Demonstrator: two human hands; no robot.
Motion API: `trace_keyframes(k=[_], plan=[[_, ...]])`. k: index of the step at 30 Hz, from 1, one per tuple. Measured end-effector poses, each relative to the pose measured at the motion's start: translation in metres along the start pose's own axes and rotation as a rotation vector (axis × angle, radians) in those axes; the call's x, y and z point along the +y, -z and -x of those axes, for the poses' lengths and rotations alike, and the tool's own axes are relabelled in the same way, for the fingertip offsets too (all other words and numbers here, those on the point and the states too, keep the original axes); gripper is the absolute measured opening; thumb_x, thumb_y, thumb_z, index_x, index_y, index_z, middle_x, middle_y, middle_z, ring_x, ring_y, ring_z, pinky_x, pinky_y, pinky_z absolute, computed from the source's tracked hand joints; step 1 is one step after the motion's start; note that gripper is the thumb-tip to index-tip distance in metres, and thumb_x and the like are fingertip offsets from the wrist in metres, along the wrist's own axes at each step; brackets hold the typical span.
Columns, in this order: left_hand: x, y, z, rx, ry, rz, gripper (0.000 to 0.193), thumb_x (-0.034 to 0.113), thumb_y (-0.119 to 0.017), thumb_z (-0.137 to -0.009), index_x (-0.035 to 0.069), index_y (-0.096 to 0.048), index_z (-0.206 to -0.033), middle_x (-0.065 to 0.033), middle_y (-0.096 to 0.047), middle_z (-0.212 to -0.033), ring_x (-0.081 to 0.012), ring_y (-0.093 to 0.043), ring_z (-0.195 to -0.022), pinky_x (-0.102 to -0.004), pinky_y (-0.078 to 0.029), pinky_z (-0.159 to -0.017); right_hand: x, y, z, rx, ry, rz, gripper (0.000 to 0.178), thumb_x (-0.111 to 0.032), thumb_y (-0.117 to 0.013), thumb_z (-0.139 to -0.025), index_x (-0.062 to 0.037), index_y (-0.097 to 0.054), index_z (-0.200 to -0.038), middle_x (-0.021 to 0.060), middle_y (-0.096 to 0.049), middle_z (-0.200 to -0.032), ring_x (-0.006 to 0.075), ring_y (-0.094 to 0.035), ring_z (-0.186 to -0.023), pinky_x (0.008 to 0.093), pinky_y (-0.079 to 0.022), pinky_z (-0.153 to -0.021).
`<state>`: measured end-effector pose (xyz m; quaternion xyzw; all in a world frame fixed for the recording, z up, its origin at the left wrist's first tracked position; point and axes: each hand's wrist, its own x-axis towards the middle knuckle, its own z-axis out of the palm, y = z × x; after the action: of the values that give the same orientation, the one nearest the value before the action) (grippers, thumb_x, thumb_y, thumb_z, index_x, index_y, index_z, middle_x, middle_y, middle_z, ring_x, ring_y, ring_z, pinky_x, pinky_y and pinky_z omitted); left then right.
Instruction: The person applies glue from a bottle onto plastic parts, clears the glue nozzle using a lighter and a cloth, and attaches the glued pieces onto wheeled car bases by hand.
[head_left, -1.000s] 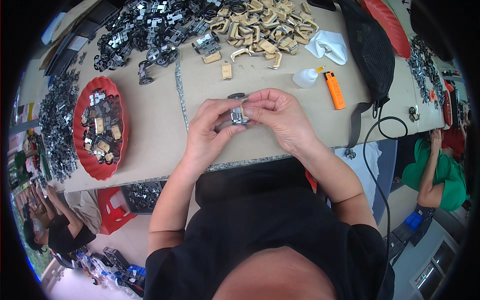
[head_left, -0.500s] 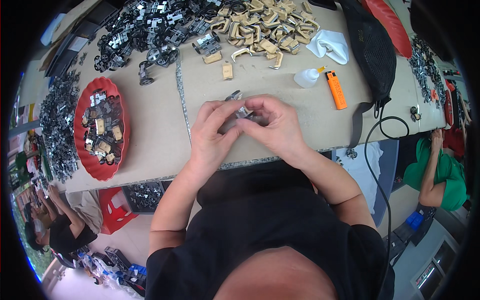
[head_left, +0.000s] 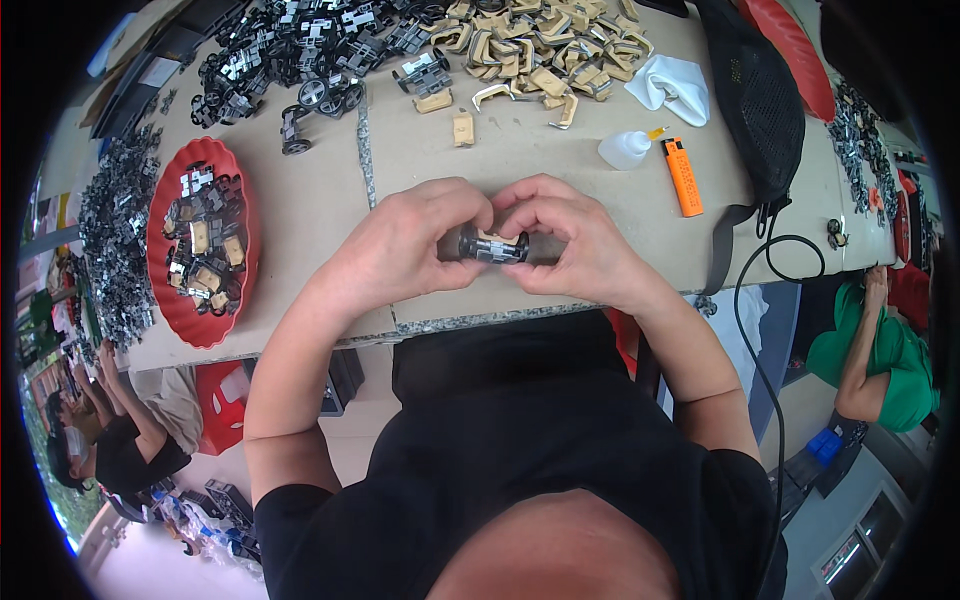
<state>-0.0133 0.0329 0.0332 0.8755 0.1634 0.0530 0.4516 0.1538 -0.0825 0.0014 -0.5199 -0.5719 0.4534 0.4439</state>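
Head view: small wheeled chassis (head_left: 492, 249) between both hands. Left hand (head_left: 412, 238) pinches one end, right hand (head_left: 590, 243) the other, fingers curled. Beyond right hand, rightward: dropper bottle (head_left: 624, 149), orange lighter (head_left: 683, 178). Well left of left hand: red scalloped tray (head_left: 195, 328), chassis inside.

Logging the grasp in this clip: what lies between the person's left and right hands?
In the head view, a small black-and-silver wheeled chassis lies there, held between the left hand and the right hand.
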Motion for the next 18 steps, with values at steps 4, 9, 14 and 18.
trace_keyframes(k=[4,9,14,18], plan=[[-0.001,-0.001,-0.003,-0.037,-0.066,-0.033,0.029,0.003,-0.069,-0.059,0.003,-0.052,-0.083,-0.0073,-0.055,-0.080,-0.0236,-0.053,-0.074,-0.0305,-0.044,-0.066,0.002,0.006,-0.002,-0.030,0.072,0.089,0.024,-0.001,-0.066,-0.061,-0.0025,-0.057,-0.083,0.0086,-0.052,-0.099,0.0183,-0.054,-0.088,0.0288,-0.045,-0.077],[-0.007,-0.007,-0.002,-0.005,-0.099,-0.040,0.027,0.002,-0.068,-0.059,0.003,-0.053,-0.081,-0.0069,-0.055,-0.080,-0.0233,-0.053,-0.073,-0.0301,-0.044,-0.062,0.003,0.007,-0.003,-0.051,0.077,0.133,0.024,-0.005,-0.066,-0.061,-0.0030,-0.056,-0.083,0.0074,-0.054,-0.092,0.0198,-0.055,-0.084,0.0292,-0.045,-0.073],[-0.014,-0.014,-0.001,0.037,-0.138,-0.012,0.020,0.005,-0.065,-0.061,0.002,-0.052,-0.075,-0.0081,-0.051,-0.070,-0.0257,-0.052,-0.068,-0.0330,-0.044,-0.057,0.008,0.004,-0.005,-0.055,0.123,0.229,0.023,-0.008,-0.065,-0.061,-0.0030,-0.055,-0.081,0.0075,-0.055,-0.083,0.0231,-0.054,-0.078,0.0313,-0.044,-0.068],[-0.020,-0.019,-0.002,0.077,-0.188,0.066,0.019,0.004,-0.065,-0.060,0.002,-0.052,-0.073,-0.0077,-0.050,-0.067,-0.0251,-0.051,-0.066,-0.0328,-0.043,-0.056,0.012,0.004,-0.005,-0.068,0.177,0.261,0.024,-0.006,-0.066,-0.061,-0.0019,-0.055,-0.082,0.0079,-0.056,-0.085,0.0233,-0.054,-0.080,0.0313,-0.044,-0.069]])
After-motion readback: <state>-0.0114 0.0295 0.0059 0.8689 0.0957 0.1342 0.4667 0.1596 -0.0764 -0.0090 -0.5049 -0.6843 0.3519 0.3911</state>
